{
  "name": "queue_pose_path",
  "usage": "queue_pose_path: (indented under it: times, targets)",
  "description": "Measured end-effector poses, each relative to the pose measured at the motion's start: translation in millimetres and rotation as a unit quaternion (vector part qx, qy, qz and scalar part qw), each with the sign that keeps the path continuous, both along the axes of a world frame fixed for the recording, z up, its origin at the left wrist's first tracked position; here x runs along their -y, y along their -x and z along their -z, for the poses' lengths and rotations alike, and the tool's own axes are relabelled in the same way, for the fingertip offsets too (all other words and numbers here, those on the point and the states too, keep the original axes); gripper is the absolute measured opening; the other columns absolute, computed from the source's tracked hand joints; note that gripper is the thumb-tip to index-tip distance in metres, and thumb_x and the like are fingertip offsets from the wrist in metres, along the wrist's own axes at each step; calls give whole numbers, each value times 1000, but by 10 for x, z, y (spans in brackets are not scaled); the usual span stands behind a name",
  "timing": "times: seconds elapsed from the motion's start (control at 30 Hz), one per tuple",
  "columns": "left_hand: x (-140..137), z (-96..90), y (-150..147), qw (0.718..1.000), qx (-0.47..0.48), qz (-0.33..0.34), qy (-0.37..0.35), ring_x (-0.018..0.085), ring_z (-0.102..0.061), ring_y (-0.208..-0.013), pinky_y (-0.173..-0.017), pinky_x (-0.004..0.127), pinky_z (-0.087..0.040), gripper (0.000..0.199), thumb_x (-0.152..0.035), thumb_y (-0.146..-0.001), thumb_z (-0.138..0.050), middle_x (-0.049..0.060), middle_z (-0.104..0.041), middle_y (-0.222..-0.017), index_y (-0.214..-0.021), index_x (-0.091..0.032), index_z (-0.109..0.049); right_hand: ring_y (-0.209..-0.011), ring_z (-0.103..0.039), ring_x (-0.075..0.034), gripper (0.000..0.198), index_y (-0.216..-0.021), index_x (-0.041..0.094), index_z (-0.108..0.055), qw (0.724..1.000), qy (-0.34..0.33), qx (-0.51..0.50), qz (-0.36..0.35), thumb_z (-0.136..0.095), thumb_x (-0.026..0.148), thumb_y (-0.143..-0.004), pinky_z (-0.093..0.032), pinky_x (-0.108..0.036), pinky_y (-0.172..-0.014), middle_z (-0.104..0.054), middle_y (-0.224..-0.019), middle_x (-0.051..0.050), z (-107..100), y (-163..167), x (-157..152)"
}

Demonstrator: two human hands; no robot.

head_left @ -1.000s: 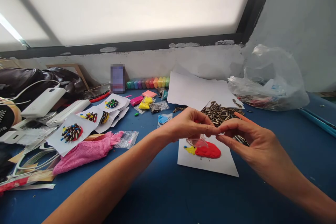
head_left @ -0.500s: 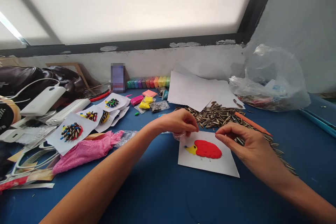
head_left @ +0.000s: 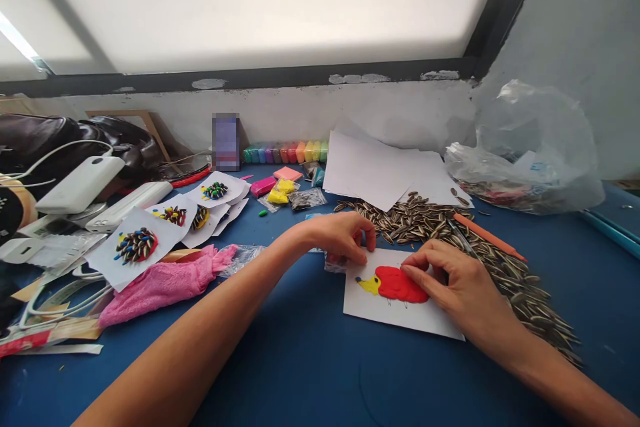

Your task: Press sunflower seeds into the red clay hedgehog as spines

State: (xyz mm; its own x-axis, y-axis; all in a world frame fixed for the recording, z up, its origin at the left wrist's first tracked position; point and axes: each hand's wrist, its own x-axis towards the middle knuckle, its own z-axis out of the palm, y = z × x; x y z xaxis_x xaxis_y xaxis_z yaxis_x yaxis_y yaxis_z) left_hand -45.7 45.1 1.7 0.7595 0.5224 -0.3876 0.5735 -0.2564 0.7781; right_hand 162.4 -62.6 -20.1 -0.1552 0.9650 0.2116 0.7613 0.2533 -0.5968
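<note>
Head view: both hands working at the white card on the blue table.

The right hand is pressing its fingertips onto the red clay figure, which is lying on the card. The left hand is pinching a clear plastic wrapper at the card's left edge. Sunflower seeds are lying heaped just behind the right hand.

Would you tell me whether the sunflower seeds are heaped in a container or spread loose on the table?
Spread loose: the sunflower seeds lie in a long scatter directly on the blue table, no container around them.
</note>
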Motion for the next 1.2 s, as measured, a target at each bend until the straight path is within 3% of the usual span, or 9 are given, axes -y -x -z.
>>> queue_pose_path:
  times: [0.33,0.53,0.67,0.8,1.2]
  targets:
    - [-13,-11,-5,999,-30,22,-10,9,-53,-48,-45,22,-47,30,-20,-70,-62,-4,-56,-73,-99,-17,-58,-76,-55,-22,31,-76,22,-72,998,-5,40,-39,-50,37,-92,-45,-39,-72,-59,-78,-5,4,4,1]
    - [-15,-17,2,999,-24,20,-12,9,-53,-47,-42,21,-46,29,-19,-70,-62,-4,-55,-72,-98,-17,-58,-82,-56,-21,32,-95,22,-73,991,-35,103,-81,-43,33,-98,-47,-40,-75,-59,-88,-7,-38,-84,115]
    - [-15,-22,-7,999,-36,23,-14,10,-55,-50,-44,22,-47,31,-20,-70,-61,-3,-56,-74,-101,-17,-58,-86,-55,-22,27,-105,22,-70,987,-58,126,-81,-44,22,-96,-47,-40,-75,-58,-96,-8,8,-136,176]
    - [-13,-21,-3,999,-36,22,-20,9,-55,-52,-44,21,-47,30,-20,-70,-62,-2,-56,-76,-100,-17,-59,-86,-54,-22,35,-114,24,-68,981,-74,152,-99,-42,13,-93,-47,-41,-74,-57,-97,-8,32,-140,187]
    - [-2,-28,-5,999,-25,25,-19,10,-53,-48,-39,20,-44,27,-16,-69,-61,-4,-54,-70,-96,-17,-59,-83,-58,-21,36,-107,23,-71,983,-102,137,-73,-42,10,-91,-51,-36,-70,-60,-93,-8,-6,-103,176]
